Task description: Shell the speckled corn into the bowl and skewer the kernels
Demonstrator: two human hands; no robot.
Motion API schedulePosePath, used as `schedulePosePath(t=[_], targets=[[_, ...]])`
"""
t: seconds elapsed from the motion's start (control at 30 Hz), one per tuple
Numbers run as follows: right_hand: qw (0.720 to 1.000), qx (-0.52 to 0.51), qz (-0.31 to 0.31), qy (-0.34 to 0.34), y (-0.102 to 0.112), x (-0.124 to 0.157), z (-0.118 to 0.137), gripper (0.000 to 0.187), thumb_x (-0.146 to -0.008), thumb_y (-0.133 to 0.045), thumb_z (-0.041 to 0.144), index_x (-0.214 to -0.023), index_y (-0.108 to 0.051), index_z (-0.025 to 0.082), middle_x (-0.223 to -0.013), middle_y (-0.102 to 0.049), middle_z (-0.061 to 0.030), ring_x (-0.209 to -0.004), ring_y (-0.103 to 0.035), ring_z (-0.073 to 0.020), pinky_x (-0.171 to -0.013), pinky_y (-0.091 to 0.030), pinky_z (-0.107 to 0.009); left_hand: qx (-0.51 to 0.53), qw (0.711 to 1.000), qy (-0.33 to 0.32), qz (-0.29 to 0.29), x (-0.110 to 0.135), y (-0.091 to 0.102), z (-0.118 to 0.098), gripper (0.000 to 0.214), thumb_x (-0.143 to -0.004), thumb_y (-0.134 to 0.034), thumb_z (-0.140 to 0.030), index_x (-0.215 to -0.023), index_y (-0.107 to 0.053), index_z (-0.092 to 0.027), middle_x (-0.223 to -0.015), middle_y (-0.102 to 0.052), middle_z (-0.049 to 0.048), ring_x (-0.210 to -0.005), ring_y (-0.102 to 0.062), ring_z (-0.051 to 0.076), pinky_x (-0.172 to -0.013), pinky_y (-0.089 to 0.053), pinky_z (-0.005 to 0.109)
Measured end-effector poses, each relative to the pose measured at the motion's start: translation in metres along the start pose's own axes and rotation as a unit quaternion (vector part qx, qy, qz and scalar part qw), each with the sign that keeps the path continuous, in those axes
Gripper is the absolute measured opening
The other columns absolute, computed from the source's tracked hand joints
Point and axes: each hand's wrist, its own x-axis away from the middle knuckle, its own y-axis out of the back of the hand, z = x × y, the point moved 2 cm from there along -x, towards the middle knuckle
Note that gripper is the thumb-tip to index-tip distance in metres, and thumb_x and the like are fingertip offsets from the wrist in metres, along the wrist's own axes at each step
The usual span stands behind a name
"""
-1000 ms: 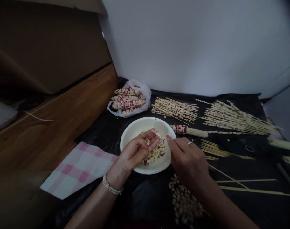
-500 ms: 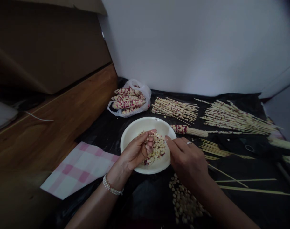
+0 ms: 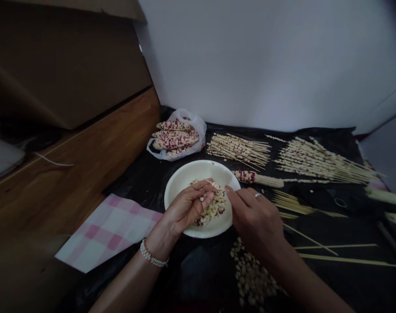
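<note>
Head view: the skewer point(image 3: 215, 185), with kernels threaded along it, lies slanted over the white bowl point(image 3: 172, 188), between the two hands. The right hand point(image 3: 257, 215) has its grip pressed together, thumb and finger apparently pinching the skewer's near end, though the contact is partly hidden. The left hand point(image 3: 190, 204) is palm up at the tip; its fingers, curled inward half a second ago, are now loosened and half spread, baring a pale kernel point(image 3: 202, 198) against them. Whether its fingertips also pinch the tip cannot be told. The change suggests that a kernel is being worked into position for threading, while the right hand keeps the skewer steady. Beneath, loose kernels point(image 3: 215, 210) heap in the bowl. Beyond, on the black-covered surface point(image 3: 129, 180), lie bagged cobs point(image 3: 175, 141), two groups of filled skewers point(image 3: 237, 148) and bare sticks point(image 3: 291, 203).
</note>
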Motion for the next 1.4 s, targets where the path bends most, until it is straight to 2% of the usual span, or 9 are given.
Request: schedulePosePath(t=[0.1, 0.27, 0.4, 0.5, 0.63, 0.93, 1.13, 1.27, 1.4], targets=[[1.000, 0.001, 0.003, 0.001, -0.0004, -0.0001, 0.0000, 0.027, -0.088, -0.050, 0.011, -0.110, -0.065, 0.006, -0.072, -0.060, -0.0056, -0.069, -0.051, -0.0175, -0.060, -0.037, -0.031, -0.002, 0.999, -0.034, -0.024, 0.0002, -0.0005, 0.0000, 0.025, -0.077, -0.055, 0.007, -0.093, -0.069, -0.006, -0.093, -0.069, 0.0100, -0.085, -0.067, 0.012, -0.083, -0.055, 0.019], [1.000, -0.005, -0.005, 0.006, 0.0000, 0.0007, -0.0003, 0.027, -0.087, -0.050, 0.010, -0.109, -0.065, 0.005, -0.074, -0.062, -0.0070, -0.071, -0.053, -0.0178, -0.062, -0.038, -0.031, 0.034, 0.997, -0.028, -0.070, -0.0033, 0.0017, 0.0000, 0.019, -0.082, -0.055, 0.003, -0.088, -0.070, -0.006, -0.084, -0.071, 0.0090, -0.074, -0.068, 0.009, -0.069, -0.056, 0.012], [1.000, -0.004, -0.002, 0.003, 0.0002, 0.0007, -0.0005, 0.027, -0.087, -0.050, 0.011, -0.109, -0.066, 0.006, -0.074, -0.061, -0.0066, -0.071, -0.053, -0.0176, -0.061, -0.038, -0.031, 0.059, 0.995, -0.051, -0.069, -0.0073, 0.0049, -0.0003, 0.015, -0.083, -0.057, -0.002, -0.091, -0.070, -0.007, -0.092, -0.072, 0.0116, -0.087, -0.069, 0.015, -0.081, -0.058, 0.022], [1.000, 0.002, -0.001, -0.003, -0.0001, 0.0005, -0.0007, 0.026, -0.087, -0.052, 0.012, -0.109, -0.066, 0.006, -0.074, -0.061, -0.0059, -0.070, -0.053, -0.0172, -0.062, -0.038, -0.031, 0.034, 0.998, -0.034, -0.046, -0.0071, 0.0051, 0.0001, 0.020, -0.081, -0.054, 0.002, -0.093, -0.069, -0.005, -0.101, -0.071, 0.0148, -0.101, -0.067, 0.022, -0.092, -0.055, 0.031], [1.000, 0.001, 0.003, -0.003, -0.0011, 0.0007, -0.0007, 0.027, -0.087, -0.054, 0.012, -0.110, -0.065, 0.006, -0.074, -0.061, -0.0057, -0.071, -0.053, -0.0178, -0.062, -0.038, -0.031, 0.005, 0.999, -0.037, -0.035, -0.0039, 0.0029, 0.0001, 0.033, -0.072, -0.050, 0.014, -0.092, -0.069, -0.005, -0.105, -0.069, 0.0145, -0.108, -0.064, 0.023, -0.094, -0.053, 0.029], [1.000, 0.003, 0.002, -0.003, 0.0002, 0.0005, -0.0006, 0.027, -0.087, -0.053, 0.012, -0.110, -0.065, 0.006, -0.074, -0.061, -0.0057, -0.070, -0.052, -0.0176, -0.062, -0.038, -0.031, 0.004, 0.998, -0.041, -0.042, -0.0050, 0.0069, 0.0024, 0.013, -0.080, -0.061, -0.001, -0.087, -0.068, -0.009, -0.090, -0.071, 0.0084, -0.085, -0.070, 0.014, -0.081, -0.058, 0.022], [1.000, -0.002, -0.001, 0.006, -0.0002, 0.0006, -0.0006, 0.026, -0.087, -0.051, 0.011, -0.108, -0.066, 0.005, -0.073, -0.061, -0.0064, -0.071, -0.052, -0.0179, -0.062, -0.038, -0.031, 0.012, 0.997, -0.030, -0.071, -0.0036, 0.0045, 0.0009, 0.008, -0.083, -0.060, -0.004, -0.086, -0.067, -0.008, -0.083, -0.071, 0.0083, -0.072, -0.069, 0.011, -0.070, -0.058, 0.019], [1.000, 0.020, 0.007, 0.013, -0.0009, 0.0012, 0.0017, 0.026, -0.085, -0.053, 0.010, -0.106, -0.067, 0.004, -0.072, -0.061, -0.0059, -0.068, -0.051, -0.0181, -0.061, -0.036, -0.032, 0.027, 0.996, -0.037, -0.076, -0.0042, 0.0031, 0.0016, 0.014, -0.083, -0.059, -0.003, -0.093, -0.067, -0.010, -0.093, -0.072, 0.0096, -0.086, -0.070, 0.014, -0.080, -0.058, 0.023], [0.999, 0.034, 0.024, 0.017, -0.0027, 0.0019, 0.0039, 0.025, -0.085, -0.053, 0.010, -0.106, -0.067, 0.005, -0.071, -0.059, -0.0054, -0.066, -0.049, -0.0178, -0.060, -0.034, -0.032, 0.015, 0.996, -0.038, -0.078, -0.0042, 0.0026, 0.0017, 0.014, -0.084, -0.059, -0.004, -0.092, -0.067, -0.010, -0.102, -0.072, 0.0119, -0.097, -0.068, 0.018, -0.081, -0.058, 0.024]])
